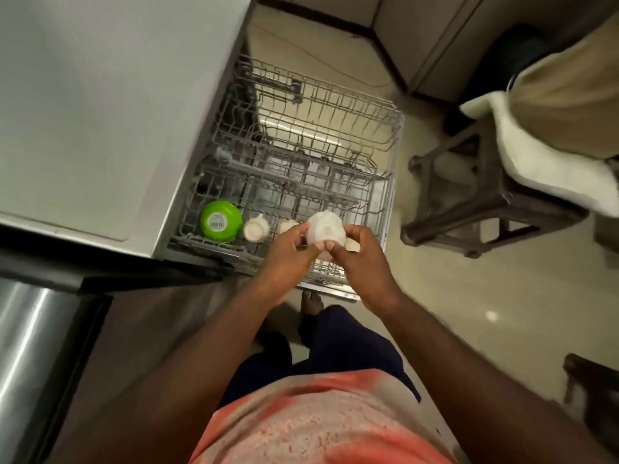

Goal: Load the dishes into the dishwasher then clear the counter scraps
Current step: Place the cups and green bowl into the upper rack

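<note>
1. Hold. I have the white cup [323,231] grasped in both hands. The left hand [288,252] pinches its near side, and the right hand [358,259] curls round its right side. The cup is tilted, with its base toward the camera. I judge that two hands are used so it can be turned mouth-down before it is set down.

2. Location. The cup hangs above the near edge of the nearer wire rack [385,202], clear of the wires. That rack is drawn out of the dishwasher beside the counter [100,95]. A farther wire rack [395,128] is also drawn out and shows no dishes.

3. Placement logic. The green bowl [221,221] sits inverted in the left corner of the nearer rack, with a barcode label on its base. A cream cup [256,229] lies just beside it, also tipped over. Inverting them presumably lets water drain. The items form a row, so the cup in my hands probably belongs at the row's right end.

4. Count.
- Hands: two, both on the white cup.
- White cups held: one.
- Green bowls: one.
- Cream cups in the rack: two plainly visible, the second cream cup [288,226] partly behind my left hand. A pale piece under my right hand may be a third; I cannot tell.
- Racks: two.

5. No scraps show on the visible part of the counter.
</note>
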